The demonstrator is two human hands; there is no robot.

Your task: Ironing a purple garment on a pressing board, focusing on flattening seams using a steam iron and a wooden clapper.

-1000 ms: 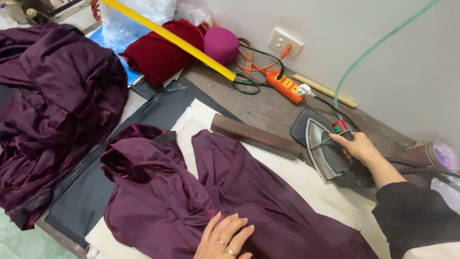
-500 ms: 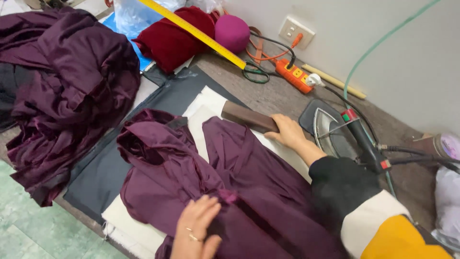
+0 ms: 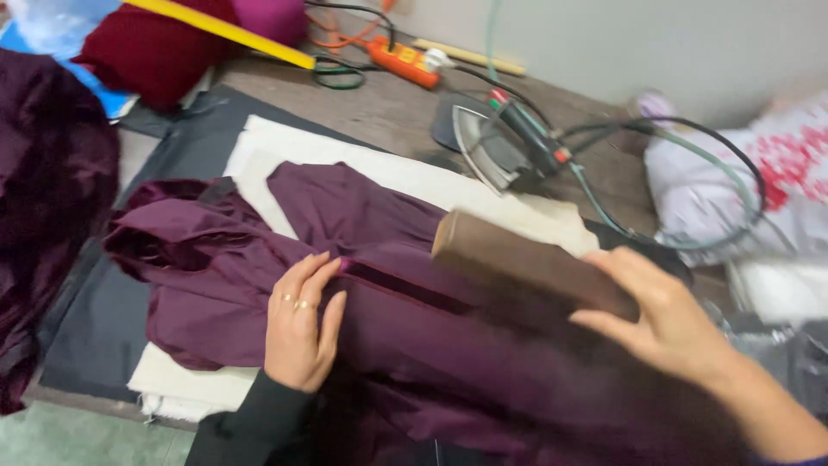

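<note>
Now, garment: dark purple garment [image 3: 414, 302] spread on a cream pad [image 3: 362, 164] over the counter [image 3: 388, 108].
Left hand: left hand [image 3: 302, 324] lies flat on it, fingers [image 3: 306, 276] extended, gripping nothing.
Right hand: right hand [image 3: 664, 315] holds a brown wooden block [image 3: 530, 272] above the cloth, fingers curled around its end.
Behind: iron [image 3: 496, 142] rests tilted.

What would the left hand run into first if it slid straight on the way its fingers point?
The left hand lies flat on the purple garment, fingers pointing up and slightly right. Going on, it would probably cross more garment, then the white pressing cloth; the iron lies further right.
</note>
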